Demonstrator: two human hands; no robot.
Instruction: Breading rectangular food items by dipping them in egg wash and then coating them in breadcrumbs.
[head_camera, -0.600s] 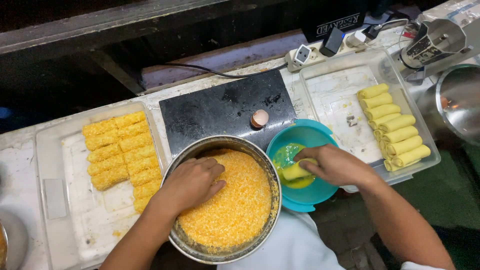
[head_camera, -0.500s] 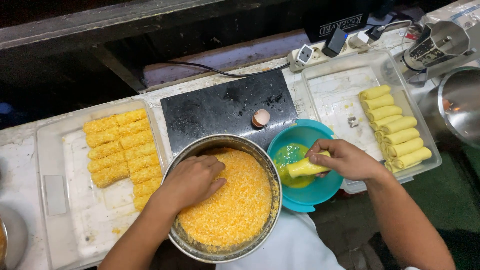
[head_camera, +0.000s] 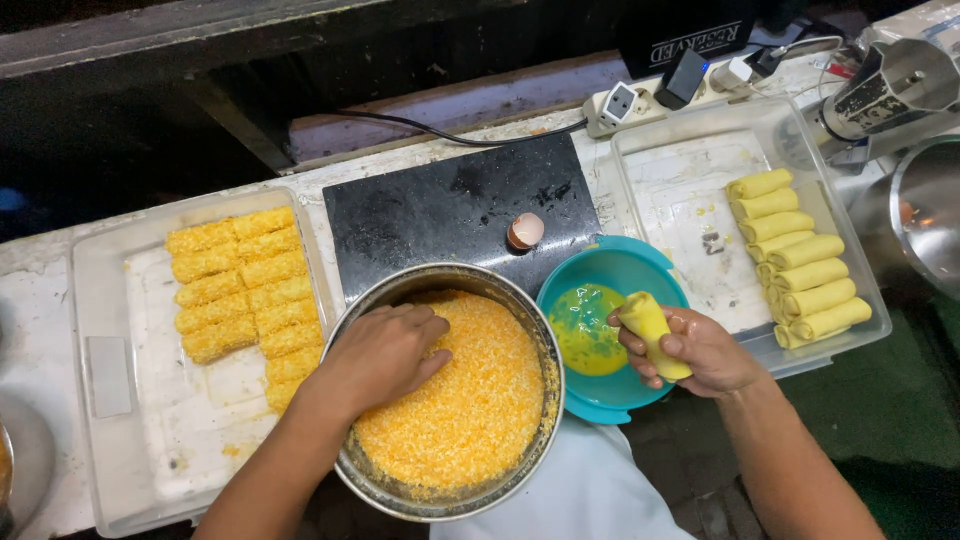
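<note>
Lifted since the earlier frames, the pale yellow rolled wrap (head_camera: 652, 328) now sits clear above the beaten yellow egg (head_camera: 588, 328), gripped in the closed fingers of the right hand (head_camera: 700, 352) over the right rim of the round teal plastic bowl (head_camera: 640, 268). Its surface looks smooth, wet and glossy, its rounded end tilted up toward the far left. Just left, touching rims, stands the round steel bowl of orange breadcrumbs (head_camera: 470, 410); the left hand (head_camera: 385, 355) rests palm-down on the crumbs, fingers loosely spread, gripping nothing. Farther left lies a clear tray of crumbed rolls (head_camera: 240, 285), with bare room at its near end; right, a clear tray of plain rolls (head_camera: 795, 270).
</note>
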